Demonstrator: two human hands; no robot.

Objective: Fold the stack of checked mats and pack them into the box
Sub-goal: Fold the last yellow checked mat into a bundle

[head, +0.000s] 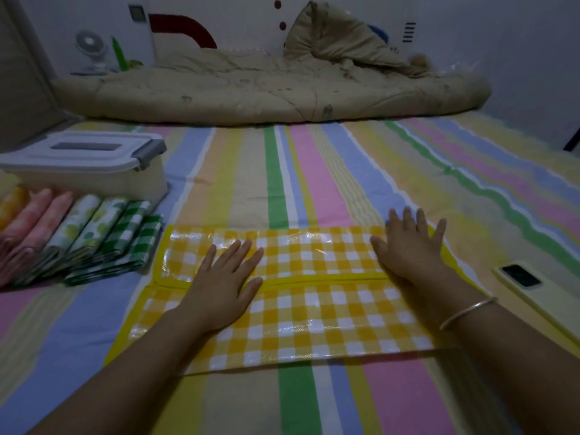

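Yellow checked mat lies part-folded; left grip and right grip, fingers spread flat, press its flap; another fold seems next.

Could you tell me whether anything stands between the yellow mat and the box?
Yes: the box has its lid on, and the row of folded mats lies in front of it, left of the yellow mat.

A: Background stuff?
B: Striped sheet covers the bed, pastel bands. Beige quilt bunched along the far edge, pillow propped on it against the wall.
A: Anything small?
B: White fan far left, green item just beside it, can't tell what. Phone lies back up on the sheet, right side.
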